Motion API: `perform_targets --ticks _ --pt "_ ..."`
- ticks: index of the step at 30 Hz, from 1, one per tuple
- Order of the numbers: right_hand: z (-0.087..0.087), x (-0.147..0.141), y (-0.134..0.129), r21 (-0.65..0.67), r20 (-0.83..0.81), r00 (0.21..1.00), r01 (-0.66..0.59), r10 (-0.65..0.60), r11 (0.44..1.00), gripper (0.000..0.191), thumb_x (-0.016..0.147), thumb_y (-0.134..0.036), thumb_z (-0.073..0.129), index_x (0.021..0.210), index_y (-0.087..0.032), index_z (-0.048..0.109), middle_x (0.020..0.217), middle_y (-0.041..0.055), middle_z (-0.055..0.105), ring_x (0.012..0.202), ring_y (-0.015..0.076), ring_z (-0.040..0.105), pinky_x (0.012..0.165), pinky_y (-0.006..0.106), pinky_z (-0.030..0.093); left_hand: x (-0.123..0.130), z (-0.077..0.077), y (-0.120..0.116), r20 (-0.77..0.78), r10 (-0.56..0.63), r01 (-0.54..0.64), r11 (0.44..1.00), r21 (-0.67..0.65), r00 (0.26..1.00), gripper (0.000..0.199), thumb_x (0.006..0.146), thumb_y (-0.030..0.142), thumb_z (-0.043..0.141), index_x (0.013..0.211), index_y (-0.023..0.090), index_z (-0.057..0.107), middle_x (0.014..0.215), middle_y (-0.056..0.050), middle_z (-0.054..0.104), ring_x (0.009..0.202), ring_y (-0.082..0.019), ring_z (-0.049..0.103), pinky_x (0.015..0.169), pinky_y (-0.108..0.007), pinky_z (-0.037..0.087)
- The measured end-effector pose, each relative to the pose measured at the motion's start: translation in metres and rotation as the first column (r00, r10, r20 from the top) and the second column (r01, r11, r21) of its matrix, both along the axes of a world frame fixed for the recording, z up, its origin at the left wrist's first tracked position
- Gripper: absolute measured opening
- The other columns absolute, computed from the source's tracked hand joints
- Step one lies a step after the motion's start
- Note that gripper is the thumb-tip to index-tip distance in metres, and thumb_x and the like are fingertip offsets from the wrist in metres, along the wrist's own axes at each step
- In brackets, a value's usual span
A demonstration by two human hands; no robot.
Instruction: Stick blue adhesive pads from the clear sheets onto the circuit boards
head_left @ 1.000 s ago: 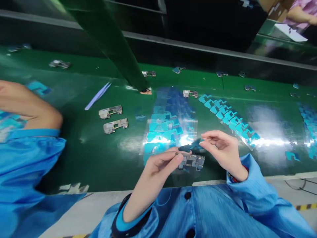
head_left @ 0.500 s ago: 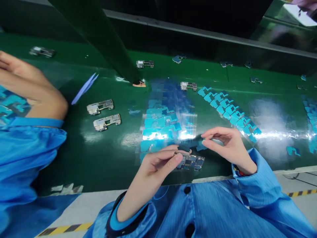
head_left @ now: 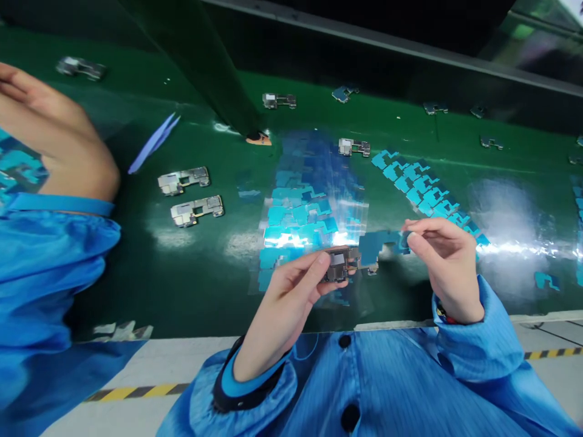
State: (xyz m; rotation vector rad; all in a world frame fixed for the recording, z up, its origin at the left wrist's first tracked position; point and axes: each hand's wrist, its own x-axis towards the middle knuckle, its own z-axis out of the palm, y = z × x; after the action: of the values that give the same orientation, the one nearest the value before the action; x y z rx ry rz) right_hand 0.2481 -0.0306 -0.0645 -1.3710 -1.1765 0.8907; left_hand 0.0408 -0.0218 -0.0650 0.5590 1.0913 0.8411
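Observation:
Between thumb and fingers, my left hand (head_left: 298, 285) pinches a small circuit board (head_left: 337, 267) above the front part of the green bench. My right hand (head_left: 449, 258) grips the right end of a thin blue film piece (head_left: 371, 247) shaped like the boards. The film's left part overlaps the right end of the board; whether it sticks there I cannot tell. Beneath and behind the board lies a clear sheet with many teal film pieces (head_left: 294, 213). A diagonal strip of similar film pieces (head_left: 419, 191) lies beyond my right hand.
Two circuit boards (head_left: 197, 210) lie on the green bench (head_left: 182, 285) to the left, near purple tweezers (head_left: 153, 142). Several more boards are spread along the back. A green post (head_left: 204, 79) stands at the back. A co-worker's arm (head_left: 68, 145) reaches in at far left.
My left hand has turned the circuit board over, showing its other face, and raised it slightly. My right hand has moved right, and the film piece now stretches to the board.

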Motion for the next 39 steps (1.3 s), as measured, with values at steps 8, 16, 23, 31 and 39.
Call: perform_targets --ticks 8,16,23,31,39 --pt "-0.001 -0.004 0.0 -0.116 -0.22 0.972 -0.105 0.077 0.988 0.005 0.079 -0.024 0.077 0.08 -0.026 0.073 0.075 -0.0032 0.072 0.07 0.0091 0.066 0.067 0.02 0.054 0.004 0.005 -0.009 0.06 0.047 -0.048 0.998 0.027 0.997 0.021 0.075 0.032 0.081 0.096 0.03 0.08 0.08 0.004 0.079 0.074 -0.011 0.074 0.071 -0.017 0.062" --pt "0.004 -0.002 -0.002 -0.121 -0.146 0.986 -0.099 0.081 0.988 0.004 0.078 -0.025 0.078 0.078 -0.024 0.073 0.08 -0.0008 0.076 0.077 0.014 0.072 0.071 0.025 0.059 -0.001 0.015 -0.011 0.036 -0.015 0.012 0.996 0.083 0.999 0.026 0.082 0.018 0.073 0.104 0.032 0.077 0.069 0.008 0.076 0.071 -0.009 0.073 0.074 -0.021 0.064" --pt "0.008 -0.008 -0.003 -0.093 -0.095 0.988 -0.133 0.125 0.987 0.01 0.073 -0.016 0.08 0.077 -0.024 0.075 0.078 -0.0018 0.077 0.073 0.0128 0.073 0.071 0.023 0.062 0.001 0.028 -0.012 -0.087 -0.018 0.027 0.995 0.098 0.996 0.034 0.077 0.014 0.074 0.108 0.027 0.076 0.094 0.001 0.081 0.086 -0.016 0.076 0.076 -0.022 0.063" --pt "0.014 -0.01 -0.004 -0.058 -0.014 0.993 -0.117 0.116 0.991 0.016 0.072 -0.01 0.079 0.078 -0.025 0.076 0.078 -0.0032 0.078 0.072 0.0122 0.074 0.07 0.02 0.063 0.001 0.037 -0.016 -0.238 -0.064 0.096 0.988 0.124 0.969 0.035 0.078 0.017 0.071 0.111 0.028 0.074 0.092 0.002 0.081 0.079 -0.016 0.077 0.074 -0.021 0.063" --pt "0.018 -0.013 -0.006 -0.029 0.047 0.993 -0.104 0.105 0.994 0.018 0.071 -0.009 0.079 0.078 -0.025 0.077 0.078 -0.0029 0.077 0.073 0.0123 0.074 0.069 0.019 0.063 0.002 0.04 -0.017 -0.265 -0.054 0.098 0.983 0.153 0.963 0.033 0.077 0.016 0.069 0.109 0.027 0.074 0.079 0.005 0.08 0.08 -0.015 0.077 0.075 -0.019 0.063"
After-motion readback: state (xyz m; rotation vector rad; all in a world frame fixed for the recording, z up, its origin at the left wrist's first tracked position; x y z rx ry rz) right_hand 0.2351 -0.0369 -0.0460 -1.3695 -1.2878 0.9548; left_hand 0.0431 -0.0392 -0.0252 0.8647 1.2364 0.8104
